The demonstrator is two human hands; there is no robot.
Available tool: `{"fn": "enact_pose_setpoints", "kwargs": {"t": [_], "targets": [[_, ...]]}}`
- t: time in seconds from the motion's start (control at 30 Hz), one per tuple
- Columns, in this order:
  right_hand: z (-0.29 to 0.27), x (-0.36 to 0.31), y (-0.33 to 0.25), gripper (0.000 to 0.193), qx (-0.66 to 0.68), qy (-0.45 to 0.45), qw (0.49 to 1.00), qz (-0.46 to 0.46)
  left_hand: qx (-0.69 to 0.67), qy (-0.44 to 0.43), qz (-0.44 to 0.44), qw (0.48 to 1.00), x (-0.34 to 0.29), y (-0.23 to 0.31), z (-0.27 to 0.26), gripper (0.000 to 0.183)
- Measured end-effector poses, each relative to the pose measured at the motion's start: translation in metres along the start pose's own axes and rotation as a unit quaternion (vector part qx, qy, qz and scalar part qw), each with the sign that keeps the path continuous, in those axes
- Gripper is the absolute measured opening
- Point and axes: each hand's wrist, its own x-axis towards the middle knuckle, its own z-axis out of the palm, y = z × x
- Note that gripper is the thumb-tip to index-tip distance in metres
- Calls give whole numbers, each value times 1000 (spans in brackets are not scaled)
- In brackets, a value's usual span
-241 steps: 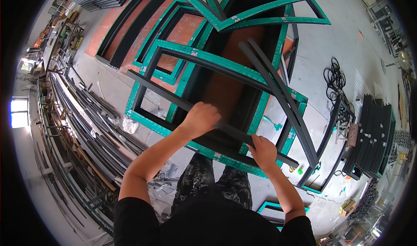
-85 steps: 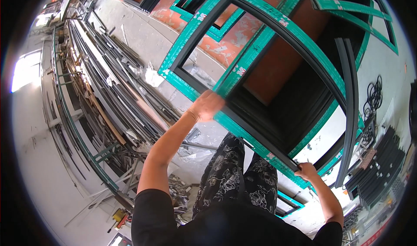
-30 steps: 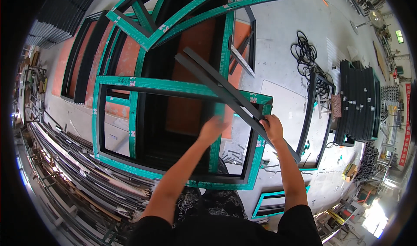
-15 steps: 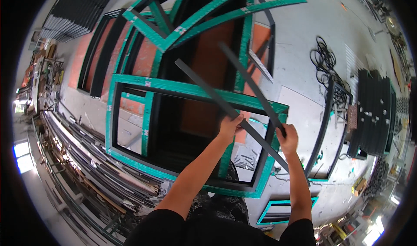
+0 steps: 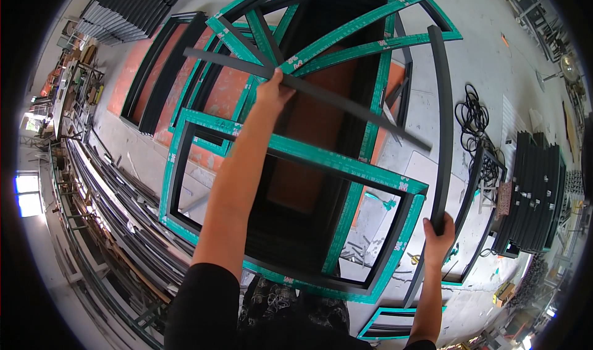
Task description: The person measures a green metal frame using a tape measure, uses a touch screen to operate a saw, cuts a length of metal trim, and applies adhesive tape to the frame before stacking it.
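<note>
While gripping the left bar (image 5: 333, 99) in the closed fingers of the left hand (image 5: 273, 93), gripping also the right bar (image 5: 444, 127) in the closed fingers of the right hand (image 5: 440, 239). For the left bar, a long axis from upper left to lower right, with the longer part to the right of the fingers. For the right bar, an almost upright axis in this view, with the longer part above the fingers. Between the lower right end of the left bar and the side of the right bar, only a narrow gap to see; at this end, nearer to the right hand than to the left. Under the left bar in view, the corner of the fan-shaped frame (image 5: 352, 32); lower down, the big green-edged frame (image 5: 346, 156). Cannot tell whether touching the corner or held above it. To the right of the right bar, a cable coil (image 5: 474, 124) on the floor.
</note>
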Motion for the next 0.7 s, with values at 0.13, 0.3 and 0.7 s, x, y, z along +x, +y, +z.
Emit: {"fn": "enact_pose_setpoints", "kwargs": {"t": [0.13,0.3,0.7], "targets": [[18,-22,-4,33,17,-23,1000,8,-51,25,26,998,52,21,13,26],[33,-38,-12,33,57,-73,994,59,64,71,9,995,81,48,19,31],[46,-26,-18,36,-21,-85,990,-113,143,72,11,987,69,48,-2,37]]}}
